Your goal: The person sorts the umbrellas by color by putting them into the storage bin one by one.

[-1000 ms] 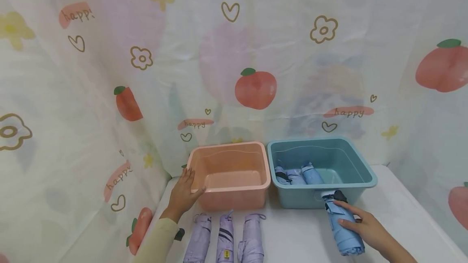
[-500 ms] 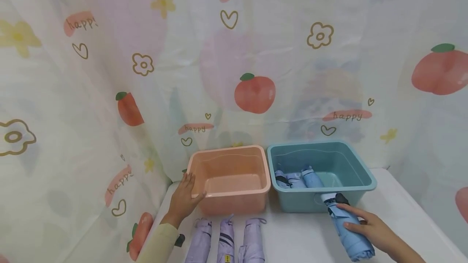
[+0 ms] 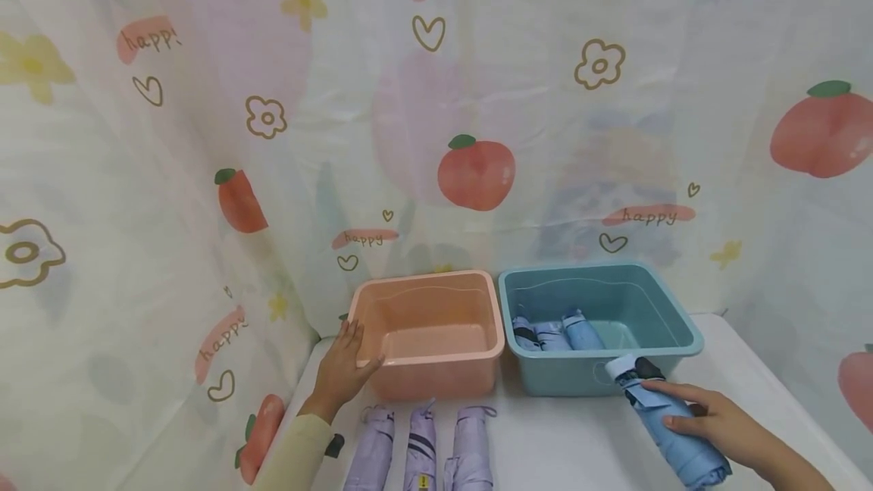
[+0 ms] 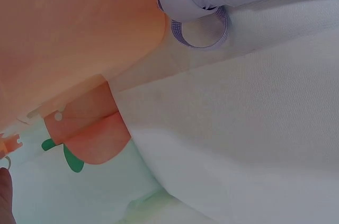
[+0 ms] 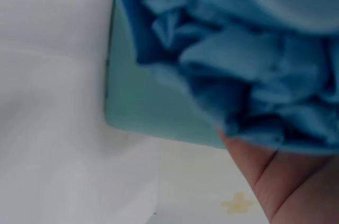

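Note:
A folded blue umbrella [image 3: 682, 430] is gripped by my right hand [image 3: 730, 426], thumb and fingers round its middle. It tilts in front of the teal basin [image 3: 566, 377], its white-capped end near the basin's front wall. In the right wrist view the gathered cloth of the umbrella [image 5: 238, 75] fills the upper right. My left hand [image 3: 339, 370] rests on the left rim of the pink basin [image 3: 436, 381], fingers straight. Inside the teal basin lie a light blue umbrella [image 3: 582, 330] and two lilac-blue ones, side by side at the left.
Three folded lilac umbrellas, one with a yellow tag [image 3: 420, 449], lie in a row on the white table [image 3: 552, 445] before the pink basin. A small black object [image 3: 335, 445] shows beside my left sleeve. A fruit-printed curtain [image 3: 382, 135] hangs behind the basins.
My right hand has moved right and slightly down with the blue umbrella, which now tilts more. The left hand keeps its place on the pink basin.

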A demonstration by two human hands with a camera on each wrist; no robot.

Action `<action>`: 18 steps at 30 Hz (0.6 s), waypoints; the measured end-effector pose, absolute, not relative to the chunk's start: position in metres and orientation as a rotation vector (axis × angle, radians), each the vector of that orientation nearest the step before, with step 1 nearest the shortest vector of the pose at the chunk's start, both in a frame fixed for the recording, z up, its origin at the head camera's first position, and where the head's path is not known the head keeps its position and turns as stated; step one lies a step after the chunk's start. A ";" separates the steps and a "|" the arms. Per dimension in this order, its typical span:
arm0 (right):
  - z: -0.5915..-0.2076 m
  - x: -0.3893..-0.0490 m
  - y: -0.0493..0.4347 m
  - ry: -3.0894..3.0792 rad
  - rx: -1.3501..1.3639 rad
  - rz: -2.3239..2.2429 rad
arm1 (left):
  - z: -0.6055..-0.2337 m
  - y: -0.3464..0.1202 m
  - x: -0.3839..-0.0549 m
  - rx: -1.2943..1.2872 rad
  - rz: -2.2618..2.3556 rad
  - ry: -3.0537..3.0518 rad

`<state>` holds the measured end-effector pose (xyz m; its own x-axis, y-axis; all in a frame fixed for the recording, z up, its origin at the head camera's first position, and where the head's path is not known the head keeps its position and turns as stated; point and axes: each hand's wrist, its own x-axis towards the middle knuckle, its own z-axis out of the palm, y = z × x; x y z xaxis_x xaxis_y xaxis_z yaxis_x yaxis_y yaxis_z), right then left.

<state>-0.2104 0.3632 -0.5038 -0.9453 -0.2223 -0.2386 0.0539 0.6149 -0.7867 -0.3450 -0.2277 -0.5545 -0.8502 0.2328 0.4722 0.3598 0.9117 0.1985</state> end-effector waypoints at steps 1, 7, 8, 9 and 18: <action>-0.499 -0.211 0.364 2.543 -0.145 -1.247 | -0.554 -0.228 -0.345 -0.430 -0.391 -2.620; -0.474 -0.220 0.369 2.694 -0.226 -1.214 | -0.552 -0.227 -0.347 -0.425 -0.392 -2.613; -0.470 -0.223 0.371 2.711 -0.240 -1.210 | -0.551 -0.227 -0.346 -0.422 -0.392 -2.616; -0.467 -0.226 0.372 2.732 -0.252 -1.198 | -0.551 -0.227 -0.346 -0.419 -0.398 -2.618; -0.440 -0.271 0.385 2.857 -0.326 -1.085 | -0.552 -0.227 -0.343 -0.433 -0.381 -2.618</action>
